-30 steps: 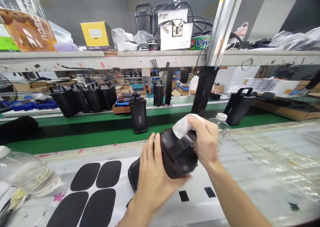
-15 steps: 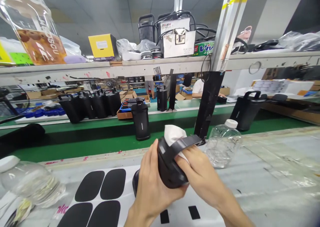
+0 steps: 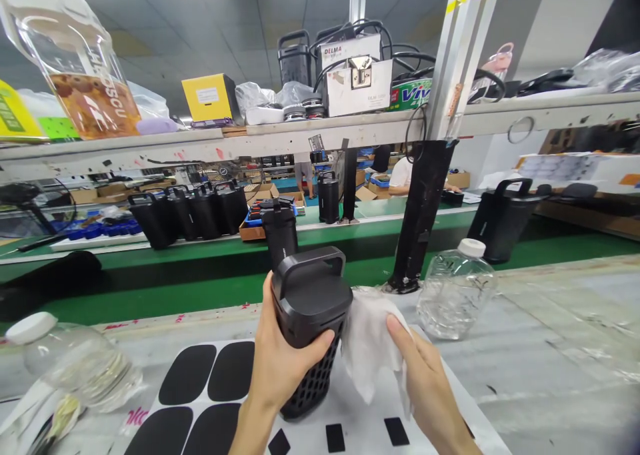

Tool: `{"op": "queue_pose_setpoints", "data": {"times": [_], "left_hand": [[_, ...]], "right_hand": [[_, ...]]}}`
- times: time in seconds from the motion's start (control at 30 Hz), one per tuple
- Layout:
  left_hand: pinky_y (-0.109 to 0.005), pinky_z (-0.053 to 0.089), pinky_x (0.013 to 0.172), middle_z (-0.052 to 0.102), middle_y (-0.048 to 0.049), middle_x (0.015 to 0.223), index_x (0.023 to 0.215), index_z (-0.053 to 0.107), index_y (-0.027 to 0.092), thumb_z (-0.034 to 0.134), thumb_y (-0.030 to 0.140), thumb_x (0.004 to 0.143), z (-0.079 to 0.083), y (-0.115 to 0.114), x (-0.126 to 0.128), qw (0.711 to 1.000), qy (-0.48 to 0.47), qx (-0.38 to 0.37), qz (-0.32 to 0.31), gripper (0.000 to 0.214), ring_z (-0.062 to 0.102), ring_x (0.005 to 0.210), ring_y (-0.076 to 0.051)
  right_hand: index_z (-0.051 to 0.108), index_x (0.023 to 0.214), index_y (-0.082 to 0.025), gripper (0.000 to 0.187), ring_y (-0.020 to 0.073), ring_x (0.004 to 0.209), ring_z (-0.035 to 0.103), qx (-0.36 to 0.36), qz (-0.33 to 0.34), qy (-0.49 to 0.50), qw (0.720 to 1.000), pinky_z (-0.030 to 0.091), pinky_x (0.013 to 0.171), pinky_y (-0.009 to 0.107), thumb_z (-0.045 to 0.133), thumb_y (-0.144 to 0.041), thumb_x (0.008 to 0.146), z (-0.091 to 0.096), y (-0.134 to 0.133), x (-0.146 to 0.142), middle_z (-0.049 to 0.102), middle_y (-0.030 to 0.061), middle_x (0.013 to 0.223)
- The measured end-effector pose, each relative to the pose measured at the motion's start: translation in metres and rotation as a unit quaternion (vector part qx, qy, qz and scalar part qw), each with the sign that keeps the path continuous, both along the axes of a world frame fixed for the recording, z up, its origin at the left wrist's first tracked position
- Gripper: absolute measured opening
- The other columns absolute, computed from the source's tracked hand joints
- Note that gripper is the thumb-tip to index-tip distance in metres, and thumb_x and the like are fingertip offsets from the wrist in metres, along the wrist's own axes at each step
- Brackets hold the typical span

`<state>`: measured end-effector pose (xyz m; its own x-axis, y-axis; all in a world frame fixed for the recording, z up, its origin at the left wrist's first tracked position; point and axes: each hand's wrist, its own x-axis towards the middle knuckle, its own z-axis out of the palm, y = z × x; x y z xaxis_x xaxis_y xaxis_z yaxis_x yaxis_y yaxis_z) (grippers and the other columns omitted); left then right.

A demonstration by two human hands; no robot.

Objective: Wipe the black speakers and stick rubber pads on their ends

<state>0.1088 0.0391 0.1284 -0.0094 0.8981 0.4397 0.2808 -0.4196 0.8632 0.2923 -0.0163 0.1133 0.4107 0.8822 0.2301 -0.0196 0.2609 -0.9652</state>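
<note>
Item: a matte black casing with rounded corners (image 3: 323, 301), lower centre of the frame, near upright; whether its base rests on the sheet below, I cannot tell. My left hand (image 3: 277, 365) grips it round the side, thumb across the front. My right hand (image 3: 433, 385) pinches a soft, crumpled white cloth (image 3: 370, 341) just beside its right flank. Progress: the arched black handle (image 3: 307, 259) appears fitted; how much of the work with the cloth is done or left, the view does not settle. Materials: smooth top, openwork lattice lower down. A flat white sheet (image 3: 365, 435) bears rounded black panels (image 3: 187, 375), lower left, and small black squares (image 3: 335, 437), bottom centre.
</note>
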Motion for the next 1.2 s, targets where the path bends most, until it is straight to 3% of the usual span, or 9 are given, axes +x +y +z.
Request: {"op": "queue_pose_setpoints", "data": {"times": [0.23, 0.43, 0.53, 0.67, 0.8, 0.9, 1.0, 1.1, 1.2], "left_hand": [[-0.051, 0.039, 0.109, 0.053, -0.0085, 0.14, 0.152, 0.015, 0.033, 0.082, 0.04, 0.064, 0.004, 0.001, 0.004, 0.999, -0.022, -0.023, 0.006, 0.111, 0.055, 0.125, -0.03], [-0.057, 0.028, 0.115, 0.032, -0.0114, 0.156, 0.154, 0.012, 0.03, 0.078, 0.047, 0.065, 0.004, -0.025, 0.005, 1.0, -0.002, -0.025, -0.016, 0.112, 0.035, 0.141, -0.035], [-0.057, 0.03, 0.114, 0.04, -0.0131, 0.15, 0.15, 0.03, 0.026, 0.079, 0.045, 0.062, -0.003, -0.037, 0.001, 0.999, -0.005, -0.025, -0.037, 0.103, 0.04, 0.137, -0.037], [-0.051, 0.037, 0.112, 0.053, -0.0134, 0.138, 0.15, 0.023, 0.021, 0.083, 0.028, 0.048, -0.007, -0.043, 0.012, 0.987, -0.07, -0.099, -0.104, 0.119, 0.05, 0.13, -0.034], [-0.047, 0.041, 0.11, 0.056, -0.0094, 0.135, 0.147, 0.027, 0.023, 0.081, 0.018, 0.045, -0.003, -0.05, 0.034, 0.995, -0.051, -0.083, -0.008, 0.116, 0.051, 0.129, -0.032], [-0.051, 0.04, 0.11, 0.051, -0.0114, 0.141, 0.146, 0.028, 0.025, 0.084, 0.024, 0.047, -0.005, -0.052, 0.048, 0.995, -0.035, -0.065, 0.063, 0.115, 0.048, 0.132, -0.034], [-0.055, 0.036, 0.112, 0.044, -0.0153, 0.146, 0.147, 0.023, 0.023, 0.084, 0.028, 0.051, -0.016, -0.051, 0.055, 0.994, -0.02, -0.048, 0.099, 0.114, 0.042, 0.136, -0.036], [-0.058, 0.032, 0.114, 0.036, -0.0151, 0.152, 0.15, 0.021, 0.025, 0.081, 0.034, 0.061, -0.03, -0.044, 0.046, 0.999, -0.018, -0.015, 0.049, 0.107, 0.036, 0.141, -0.037], [-0.054, 0.033, 0.114, 0.034, -0.0103, 0.153, 0.145, 0.036, 0.031, 0.076, 0.044, 0.072, -0.039, -0.027, 0.023, 0.998, -0.03, 0.02, -0.048, 0.084, 0.036, 0.141, -0.034]], "right_hand": [[0.077, 0.102, -0.017, 0.054, 0.0334, 0.108, 0.065, -0.058, 0.018, 0.127, 0.99, 0.054, 0.091, 0.038, 0.069, -0.063, 0.074, -0.002, -0.012, -0.023, 0.075, 0.0103, 0.102], [0.072, 0.115, -0.025, 0.057, 0.027, 0.131, 0.049, -0.053, 0.005, 0.175, 0.983, 0.027, 0.118, 0.041, 0.064, -0.067, 0.077, -0.003, -0.005, -0.053, 0.067, 0.0052, 0.127], [0.073, 0.11, -0.025, 0.052, 0.0264, 0.12, 0.058, -0.012, 0.029, 0.261, 0.965, 0.042, 0.108, 0.04, 0.064, -0.064, 0.078, -0.004, 0.017, -0.044, 0.071, 0.004, 0.119], [0.076, 0.084, -0.024, 0.034, 0.0218, 0.09, 0.067, 0.031, 0.02, 0.264, 0.964, 0.054, 0.082, 0.031, 0.077, -0.054, 0.066, 0.001, 0.036, -0.025, 0.076, -0.0014, 0.089], [0.071, 0.067, -0.021, 0.032, 0.0176, 0.068, 0.062, 0.058, 0.031, 0.254, 0.965, 0.052, 0.066, 0.027, 0.078, -0.052, 0.063, 0.018, 0.036, -0.018, 0.068, -0.0031, 0.064], [0.073, 0.076, -0.021, 0.03, 0.0157, 0.068, 0.061, 0.087, 0.009, 0.27, 0.959, 0.052, 0.069, 0.026, 0.074, -0.051, 0.07, 0.03, 0.033, -0.02, 0.07, -0.0031, 0.071], [0.074, 0.097, -0.023, 0.033, 0.0173, 0.09, 0.064, 0.11, -0.007, 0.25, 0.962, 0.051, 0.082, 0.026, 0.067, -0.051, 0.081, 0.03, 0.033, -0.024, 0.073, -0.0009, 0.096], [0.073, 0.106, -0.023, 0.037, 0.0182, 0.102, 0.062, 0.129, -0.035, 0.218, 0.967, 0.05, 0.085, 0.025, 0.06, -0.052, 0.087, 0.021, 0.037, -0.027, 0.072, -0.0001, 0.104], [0.072, 0.107, -0.023, 0.038, 0.0179, 0.092, 0.064, 0.134, -0.027, 0.236, 0.962, 0.051, 0.077, 0.026, 0.06, -0.051, 0.086, 0.016, 0.044, -0.025, 0.072, -0.0006, 0.097]]}}
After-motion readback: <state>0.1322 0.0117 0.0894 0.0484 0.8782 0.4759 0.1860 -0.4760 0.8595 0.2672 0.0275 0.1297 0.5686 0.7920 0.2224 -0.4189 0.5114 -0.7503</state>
